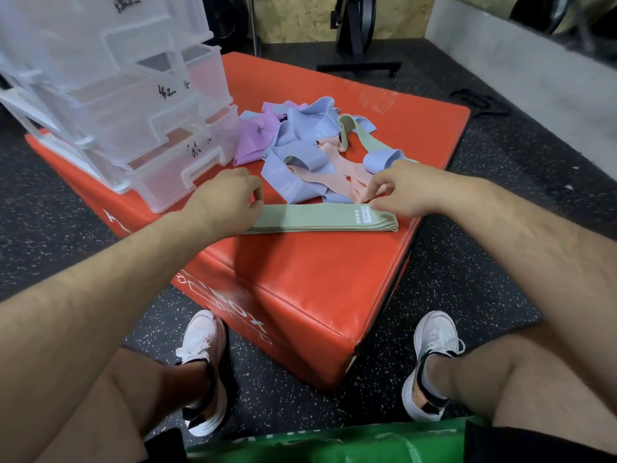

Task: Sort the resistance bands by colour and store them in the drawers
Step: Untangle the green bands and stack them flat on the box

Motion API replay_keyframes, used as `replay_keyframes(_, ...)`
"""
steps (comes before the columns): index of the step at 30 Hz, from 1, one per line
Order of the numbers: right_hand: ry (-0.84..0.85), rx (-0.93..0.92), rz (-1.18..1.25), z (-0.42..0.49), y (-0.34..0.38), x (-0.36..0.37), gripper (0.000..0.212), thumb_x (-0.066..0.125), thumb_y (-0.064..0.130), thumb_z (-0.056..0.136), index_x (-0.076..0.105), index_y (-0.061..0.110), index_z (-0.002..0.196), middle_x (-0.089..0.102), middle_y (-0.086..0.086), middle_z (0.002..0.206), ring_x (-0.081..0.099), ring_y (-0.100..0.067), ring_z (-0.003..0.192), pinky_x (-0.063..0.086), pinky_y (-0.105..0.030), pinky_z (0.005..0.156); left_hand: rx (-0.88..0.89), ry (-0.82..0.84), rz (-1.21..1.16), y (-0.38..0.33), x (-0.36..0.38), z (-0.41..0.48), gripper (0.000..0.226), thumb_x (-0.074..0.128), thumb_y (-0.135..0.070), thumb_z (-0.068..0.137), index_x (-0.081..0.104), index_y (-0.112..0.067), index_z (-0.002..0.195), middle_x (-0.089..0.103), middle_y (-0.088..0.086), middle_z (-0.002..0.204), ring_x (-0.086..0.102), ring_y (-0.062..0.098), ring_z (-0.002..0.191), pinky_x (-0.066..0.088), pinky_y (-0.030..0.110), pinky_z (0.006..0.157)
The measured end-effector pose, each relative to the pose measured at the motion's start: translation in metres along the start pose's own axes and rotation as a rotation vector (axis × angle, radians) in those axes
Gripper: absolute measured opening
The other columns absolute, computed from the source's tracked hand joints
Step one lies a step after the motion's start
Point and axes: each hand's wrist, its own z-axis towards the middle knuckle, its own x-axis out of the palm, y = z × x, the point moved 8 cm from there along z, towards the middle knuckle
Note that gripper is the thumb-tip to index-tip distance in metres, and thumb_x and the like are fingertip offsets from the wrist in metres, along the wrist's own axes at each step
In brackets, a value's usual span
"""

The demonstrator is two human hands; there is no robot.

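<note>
I see a gym; speckled rubber flooring (467,282) carries a red padded plyo box (300,272). A black equipment stand (359,64) rises behind it.

Count log, single head view.

- Hands: 2, the left hand (227,202) and the right hand (407,192).
- Drawers: 3 clear fronts visible, the top drawer (133,25), middle drawer (160,105) and bottom drawer (180,175). The unit is cut off by the far-left frame edge, so the total is unknown.
- Band colours: 4.
- Green: 1 flat green stack (317,220) at the near side, several layers, exact number unreadable; plus 1 loose green band (367,138) in the far pile.
- Pink bands (340,168): at least 2, tangled.
- Blue bands (300,128): several, not separable.
- Purple bands (253,138): at least 2.
- Red padded surface (300,262): 1.
- White shoes: 2, the left shoe (203,335) and the right shoe (434,335).
</note>
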Motion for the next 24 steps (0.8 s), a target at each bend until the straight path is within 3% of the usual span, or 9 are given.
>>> replay_keyframes(6, -0.116, -0.069, 0.040, 0.010, 0.039, -0.014, 0.024, 0.059, 0.047, 0.093, 0.064, 0.037, 0.115, 0.045, 0.011, 0.119, 0.054, -0.015, 0.095, 0.040, -0.029, 0.078, 0.031, -0.079, -0.159, -0.038, -0.007, 0.033, 0.021, 0.060, -0.030, 0.086, 0.061, -0.022, 0.106, 0.056, -0.004, 0.093, 0.051, 0.017, 0.084, 0.046, 0.034, 0.074)
replay_keyframes(10, -0.198, -0.110, 0.104, 0.026, 0.052, -0.027, 0.026, 0.057, 0.033, 0.097, 0.063, 0.028, 0.121, 0.044, 0.017, 0.123, 0.054, -0.013, 0.092, 0.042, -0.028, 0.077, 0.057, -0.078, -0.229, -0.058, -0.007, 0.065, 0.032, 0.058, -0.033, 0.087, 0.058, -0.025, 0.118, 0.062, 0.000, 0.105, 0.057, 0.023, 0.099, 0.049, 0.040, 0.081)
replay_keyframes(12, -0.223, -0.081, 0.110, 0.039, 0.049, -0.031, 0.027, 0.054, 0.028, 0.096, 0.063, 0.029, 0.121, 0.052, 0.008, 0.131, 0.059, -0.018, 0.096, 0.048, -0.032, 0.080, 0.027, -0.056, -0.262, -0.062, -0.003, 0.081, 0.038, 0.056, -0.034, 0.087, 0.054, -0.028, 0.125, 0.060, 0.001, 0.109, 0.057, 0.025, 0.099, 0.050, 0.042, 0.081)
replay_keyframes(16, -0.240, 0.010, 0.006, 0.067, 0.034, -0.031, 0.034, 0.049, 0.025, 0.095, 0.063, 0.026, 0.125, 0.050, -0.003, 0.140, 0.048, -0.031, 0.122, 0.046, -0.040, 0.096, -0.010, -0.040, -0.249, -0.073, 0.007, 0.111, 0.039, 0.054, -0.033, 0.089, 0.054, -0.027, 0.127, 0.059, 0.002, 0.114, 0.054, 0.028, 0.107, 0.047, 0.043, 0.085)
replay_keyframes(24, -0.271, 0.126, 0.065, 0.113, 0.018, -0.019, 0.041, 0.048, 0.024, 0.091, 0.057, 0.032, 0.131, 0.050, -0.005, 0.142, 0.043, -0.034, 0.130, 0.035, -0.040, 0.102, -0.126, 0.031, -0.141, -0.073, 0.037, 0.146, 0.037, 0.048, -0.026, 0.090, 0.049, -0.019, 0.126, 0.054, 0.005, 0.123, 0.047, 0.030, 0.117, 0.028, 0.038, 0.082)
